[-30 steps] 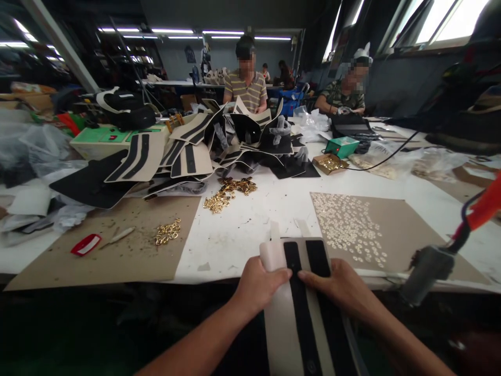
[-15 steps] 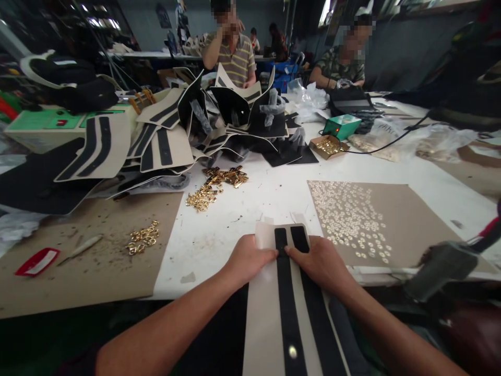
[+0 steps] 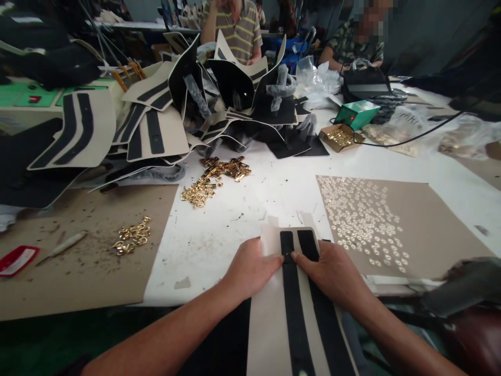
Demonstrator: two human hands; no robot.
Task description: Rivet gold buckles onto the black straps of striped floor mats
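Observation:
A long beige panel with two black strips stretches from the table's front edge toward me. My left hand grips its left edge near the far end, thumb pressed on the left black strip. On the opposite edge, my right hand is closed too, its thumb on the same strip. Both thumb tips meet beside a small dark spot on that strip. The fingers under the panel are hidden. A shiny round mark shows low on the left strip, partly cut off by the frame's bottom.
Similar panels lie heaped at the back left. Gold hardware is piled mid-table; gold rings lie left by an awl. Small washers cover cardboard at right, below a green box. Two people sit across.
The view has tilted down slightly, so the background sits higher. Both hands keep their hold on the panel, thumbs still together on the strip.

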